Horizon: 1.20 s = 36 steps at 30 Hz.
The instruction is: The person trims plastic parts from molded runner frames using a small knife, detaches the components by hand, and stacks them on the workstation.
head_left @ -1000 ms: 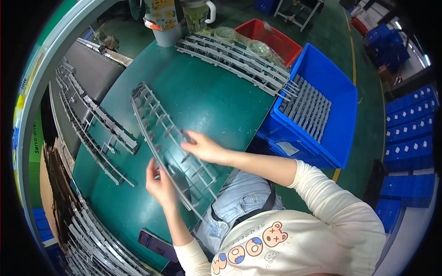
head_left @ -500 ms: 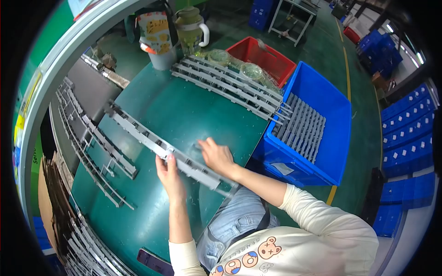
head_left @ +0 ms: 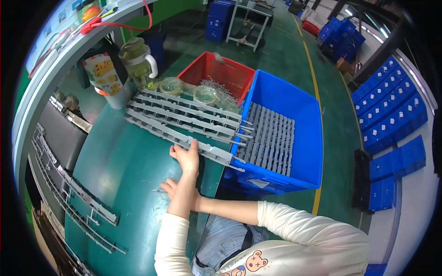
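My left hand (head_left: 186,158) is closed on a long grey plastic strip (head_left: 216,154), held near its middle beside the row of similar strips (head_left: 184,110) on the green table (head_left: 133,161). The held strip's right end reaches over the near edge of the blue bin (head_left: 311,138). Below, my right hand (head_left: 171,188) is partly hidden behind my left forearm. A small thin thing shows at its fingertips, too small to make out.
More grey strips (head_left: 275,138) lie inside the blue bin. Behind the row stand a red crate (head_left: 239,76), clear tape rolls (head_left: 205,95) and a jug (head_left: 136,62). Two long frame-like parts (head_left: 76,193) lie at the left.
My left hand has carried the strip up and right, beside the row. My right hand has moved left and down, under my left forearm. The view has shifted right.
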{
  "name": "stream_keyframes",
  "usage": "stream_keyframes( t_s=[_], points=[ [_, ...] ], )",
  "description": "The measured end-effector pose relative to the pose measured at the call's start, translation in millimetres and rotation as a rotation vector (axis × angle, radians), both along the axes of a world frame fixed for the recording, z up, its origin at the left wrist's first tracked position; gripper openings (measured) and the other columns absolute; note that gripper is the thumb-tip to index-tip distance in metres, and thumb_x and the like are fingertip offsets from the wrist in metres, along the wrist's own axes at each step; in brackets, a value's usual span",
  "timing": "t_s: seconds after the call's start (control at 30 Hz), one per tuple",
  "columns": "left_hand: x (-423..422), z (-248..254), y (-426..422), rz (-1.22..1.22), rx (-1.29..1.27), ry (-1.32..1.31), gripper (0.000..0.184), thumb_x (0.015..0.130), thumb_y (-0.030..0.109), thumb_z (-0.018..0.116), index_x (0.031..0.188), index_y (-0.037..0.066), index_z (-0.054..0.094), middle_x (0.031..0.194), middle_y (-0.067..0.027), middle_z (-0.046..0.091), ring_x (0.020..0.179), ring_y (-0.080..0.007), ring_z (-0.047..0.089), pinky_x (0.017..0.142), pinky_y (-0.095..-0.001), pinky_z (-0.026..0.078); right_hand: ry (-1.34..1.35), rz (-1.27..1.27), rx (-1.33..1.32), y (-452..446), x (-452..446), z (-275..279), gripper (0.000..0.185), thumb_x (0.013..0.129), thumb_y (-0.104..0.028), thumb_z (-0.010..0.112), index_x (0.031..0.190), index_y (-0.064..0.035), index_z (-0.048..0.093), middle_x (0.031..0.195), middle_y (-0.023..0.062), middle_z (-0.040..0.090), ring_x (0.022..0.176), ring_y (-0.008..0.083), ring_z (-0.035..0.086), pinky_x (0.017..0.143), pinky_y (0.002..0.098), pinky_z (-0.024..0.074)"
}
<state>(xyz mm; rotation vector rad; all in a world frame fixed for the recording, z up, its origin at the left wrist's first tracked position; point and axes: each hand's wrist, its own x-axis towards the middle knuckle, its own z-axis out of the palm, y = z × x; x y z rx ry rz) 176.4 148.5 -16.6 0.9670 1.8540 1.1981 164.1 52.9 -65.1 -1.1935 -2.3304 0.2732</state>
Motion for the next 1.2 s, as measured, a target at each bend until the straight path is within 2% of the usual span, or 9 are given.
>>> stream_keyframes(
  t_s=[0.23,0.33,0.4,0.47,0.53,0.63,0.73,0.8,1.2],
  points=[
    [-14,16,-1,-0.286,-0.066,-0.212,0.063,0.085,0.018,0.060,0.137,-0.004,0.032,0.118,-0.0194,0.053,0.100,-0.0243,0.055,0.091,-0.0338,0.043,0.124,0.056,-0.277,-3,6,10,0.044,0.088,-0.021,0.048,0.129,-0.0072,0.043,0.121,0.0108,0.050,0.101,0.0280,0.054,0.082,0.0346,0.0450],
    [-62,56,-56,-0.346,0.086,-0.388,0.054,0.085,0.012,0.058,0.134,-0.002,0.040,0.119,-0.0185,0.054,0.105,-0.0256,0.055,0.094,-0.0348,0.041,0.535,0.141,-0.194,-4,-1,8,0.032,0.089,-0.021,0.043,0.115,-0.0040,0.053,0.099,0.0115,0.063,0.083,0.0230,0.059,0.074,0.0343,0.0461],
    [-101,84,-115,-0.294,0.133,-0.378,0.048,0.085,0.009,0.056,0.130,-0.001,0.046,0.120,-0.0178,0.054,0.106,-0.0261,0.055,0.095,-0.0352,0.041,0.016,-0.110,-0.129,-1,4,33,0.020,0.085,-0.020,0.049,0.096,-0.0046,0.057,0.079,0.0091,0.063,0.053,0.0249,0.059,0.045,0.0342,0.0465],
    [-150,85,-183,-0.245,0.471,0.271,0.043,0.083,0.003,0.054,0.126,0.002,0.051,0.124,-0.0169,0.052,0.111,-0.0269,0.052,0.097,-0.0353,0.039,0.013,-0.202,-0.069,0,3,25,0.018,0.079,-0.012,0.054,0.096,-0.0105,0.060,0.082,0.0075,0.060,0.048,0.0262,0.057,0.042,0.0373,0.0465],
    [-194,83,-255,0.133,0.362,0.739,0.046,0.081,0.003,0.054,0.127,0.003,0.050,0.131,-0.0176,0.045,0.118,-0.0294,0.046,0.100,-0.0368,0.036,0.041,-0.094,0.062,0,6,37,0.027,0.076,-0.010,0.055,0.101,-0.0160,0.062,0.086,0.0033,0.055,0.048,0.0254,0.055,0.044,0.0376,0.0463],
    [-259,52,-391,0.450,-0.013,0.909,0.048,0.089,0.010,0.050,0.136,0.004,0.040,0.139,-0.0180,0.037,0.125,-0.0338,0.039,0.103,-0.0401,0.031,-0.002,-0.090,0.084,-1,7,44,0.028,0.075,-0.010,0.057,0.102,-0.0167,0.061,0.086,0.0022,0.055,0.051,0.0256,0.055,0.047,0.0367,0.0460],
    [-268,35,-492,0.530,-0.223,0.804,0.053,0.092,0.013,0.047,0.142,0.007,0.031,0.141,-0.0168,0.036,0.127,-0.0322,0.037,0.104,-0.0390,0.030,-0.001,-0.080,0.067,0,5,45,0.027,0.075,-0.009,0.057,0.101,-0.0160,0.062,0.085,0.0017,0.055,0.053,0.0263,0.056,0.048,0.0370,0.0462],
    [-253,30,-517,0.671,-0.225,0.257,0.058,0.092,0.012,0.046,0.145,0.010,0.024,0.145,-0.0151,0.033,0.129,-0.0287,0.036,0.105,-0.0368,0.028,0.005,-0.088,0.086,-1,5,45,0.025,0.076,-0.010,0.058,0.100,-0.0144,0.062,0.085,0.0013,0.057,0.054,0.0257,0.057,0.049,0.0362,0.0464],
    [-233,23,-506,0.711,-0.007,0.062,0.059,0.092,0.015,0.040,0.147,0.011,0.020,0.146,-0.0136,0.033,0.129,-0.0249,0.036,0.107,-0.0338,0.025,0.034,-0.108,0.034,-2,6,46,0.022,0.078,-0.010,0.058,0.099,-0.0128,0.063,0.083,0.0007,0.058,0.054,0.0239,0.056,0.050,0.0344,0.0458]
  ],
)
